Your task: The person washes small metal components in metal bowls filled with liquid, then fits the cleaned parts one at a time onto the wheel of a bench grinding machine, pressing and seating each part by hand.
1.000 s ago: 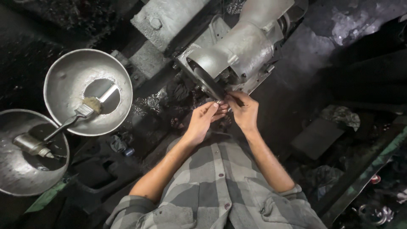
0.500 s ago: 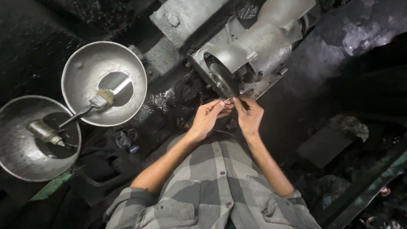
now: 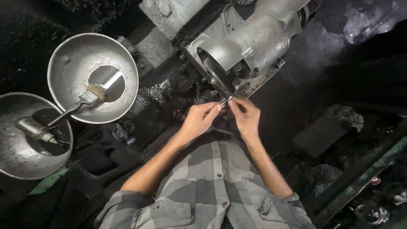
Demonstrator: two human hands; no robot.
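Dark greasy workshop, left hand [image 3: 198, 121] and right hand [image 3: 246, 115] pinching small metal piece [image 3: 225, 100]

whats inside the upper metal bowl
A paintbrush lies in the upper metal bowl, bristles in a dark pool at the bottom; what lies under that liquid cannot be seen.

Sitting at upper left, a round metal bowl [image 3: 63, 72] holding a flat paintbrush [image 3: 87, 98], bristles lying over the dark patch in its bottom and handle reaching out toward the lower left rim. Resting just beside and below it, a second metal bowl [image 3: 25, 165] cut by the left edge, carrying a small cylindrical metal piece [image 3: 34, 130]. Lying at right on dark, grimy ground, a dark flat block [image 3: 318, 136], with a green strip [image 3: 373, 165] running along the lower right corner.
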